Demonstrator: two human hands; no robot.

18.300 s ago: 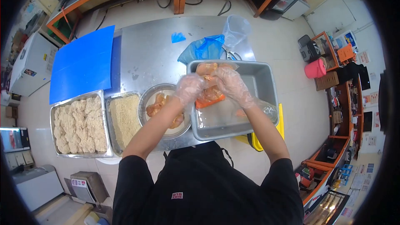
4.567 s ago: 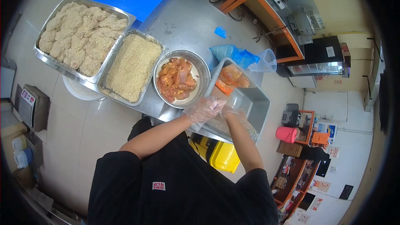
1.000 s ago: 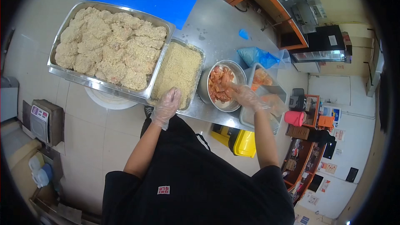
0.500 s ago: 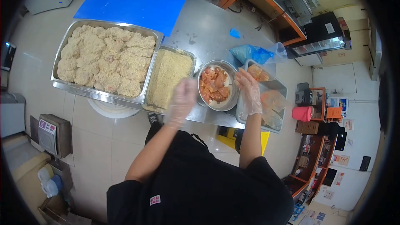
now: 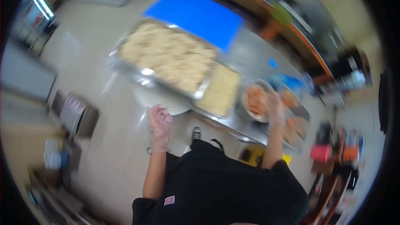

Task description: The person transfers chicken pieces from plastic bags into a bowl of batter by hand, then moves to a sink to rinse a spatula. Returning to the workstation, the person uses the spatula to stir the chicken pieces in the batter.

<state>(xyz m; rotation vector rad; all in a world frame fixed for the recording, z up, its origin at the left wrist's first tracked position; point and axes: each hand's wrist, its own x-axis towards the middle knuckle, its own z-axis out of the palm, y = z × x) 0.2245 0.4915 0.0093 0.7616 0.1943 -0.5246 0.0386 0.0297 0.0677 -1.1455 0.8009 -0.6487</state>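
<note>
Both hands wear clear plastic gloves, and the whole view is smeared by motion. My left hand (image 5: 159,126) hangs off the table's front edge, above a round white lid or tub (image 5: 160,100). Its fingers are curled in, and what they hold, if anything, cannot be made out. At the right rim of a round metal bowl (image 5: 246,110) is my right hand (image 5: 275,107), its fingers too blurred to read. Pieces of raw marinated meat (image 5: 256,98) lie in the bowl. Left of it stands a tray of pale crumbs (image 5: 221,89).
A large metal tray (image 5: 200,94) full of breaded pieces (image 5: 166,54) sits at the left, before a blue board (image 5: 196,16). Right of the bowl is a grey tub (image 5: 306,118) with bagged meat. A blue bag (image 5: 289,82) lies behind. A scale (image 5: 73,110) stands lower left.
My left hand has moved left, from over the crumb tray to beyond the table's front edge. My right hand stays by the bowl. The camera has turned, shifting the table right in view.
</note>
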